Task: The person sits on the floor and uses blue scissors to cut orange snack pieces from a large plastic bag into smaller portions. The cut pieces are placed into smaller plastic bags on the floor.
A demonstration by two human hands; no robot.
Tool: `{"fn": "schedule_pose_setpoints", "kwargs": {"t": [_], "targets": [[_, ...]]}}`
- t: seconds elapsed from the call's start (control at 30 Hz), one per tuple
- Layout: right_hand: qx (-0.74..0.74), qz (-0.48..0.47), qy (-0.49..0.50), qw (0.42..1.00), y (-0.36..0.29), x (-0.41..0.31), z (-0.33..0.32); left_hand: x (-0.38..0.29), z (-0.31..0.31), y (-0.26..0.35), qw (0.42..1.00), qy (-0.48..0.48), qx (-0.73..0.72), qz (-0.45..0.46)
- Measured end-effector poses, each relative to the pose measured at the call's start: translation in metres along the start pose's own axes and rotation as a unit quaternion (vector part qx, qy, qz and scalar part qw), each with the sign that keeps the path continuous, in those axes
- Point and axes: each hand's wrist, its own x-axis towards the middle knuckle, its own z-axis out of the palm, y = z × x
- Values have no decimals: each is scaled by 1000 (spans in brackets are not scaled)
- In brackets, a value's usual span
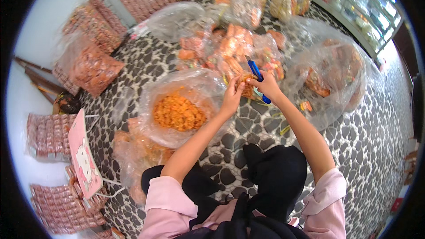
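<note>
Both hands meet around a small clear plastic packet of orange-brown snack (248,90). My left hand (233,95) grips its left side. In my right hand (268,85) is a blue snap-off utility knife (255,70), its blade extended and pointing up and away from the packet, while thumb and fingers also pinch the packet's upper right. To the left lies a large open clear plastic bag (147,88) with a heap of loose orange snack pieces (179,111) inside. Just beyond my hands, filled snack packets (232,43) are piled on the floor.
At right sits a large clear bag of packets (342,69); a glass display case (362,16) stands behind it. A small pink folding table (85,159) and bundled packets (49,136) line the left wall. More filled bags (129,162) lie near my left knee on the stone-patterned floor (352,146).
</note>
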Motion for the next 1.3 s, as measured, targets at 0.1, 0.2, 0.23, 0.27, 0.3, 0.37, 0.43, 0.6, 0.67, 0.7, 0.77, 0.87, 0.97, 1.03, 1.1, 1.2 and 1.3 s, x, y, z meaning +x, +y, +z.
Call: {"fn": "schedule_pose_setpoints", "kwargs": {"t": [0.1,0.2,0.23,0.27,0.3,0.37,0.43,0.6,0.67,0.7,0.77,0.87,0.97,1.03,1.1,1.2,1.3], "targets": [[-13,-16,-29,999,-58,-6,34,-2,-62,45,996,-36,-50,-57],[-133,-218,58,965,-104,-17,91,-17,-115,75,996,64,5,-59],[-181,-234,80,952,-116,-22,109,-23,-130,80,994,98,1,-56],[-207,-186,51,959,-125,-30,127,-29,-145,82,989,138,2,-45],[-229,-207,44,950,-133,-39,144,-35,-159,83,984,177,1,-33],[-269,-222,36,937,-144,-57,171,-48,-184,82,965,253,55,-30],[-323,-229,16,918,-152,-69,194,-59,-202,81,931,321,160,-66],[-376,-306,13,874,-146,-77,225,-80,-220,73,924,362,120,-42],[-384,-305,6,872,-141,-74,234,-83,-225,68,926,357,107,-57],[-388,-304,2,870,-138,-73,238,-83,-227,65,922,366,108,-61],[-379,-287,-28,879,-132,-74,244,-81,-230,59,912,397,93,-43],[-389,-261,-71,881,-119,-71,248,-75,-234,54,895,443,54,3],[-429,-241,-126,861,-98,-68,251,-73,-242,55,893,450,-9,-5],[-463,-224,-171,840,-82,-64,250,-70,-251,55,891,443,-98,6],[-496,-202,-218,816,-71,-59,251,-68,-259,54,892,433,-128,-15],[-390,-199,-85,895,-72,-43,249,-71,-263,51,901,408,-124,-83],[-90,-58,-137,985,-85,-21,235,-75,-255,52,919,329,-133,-173]]}}
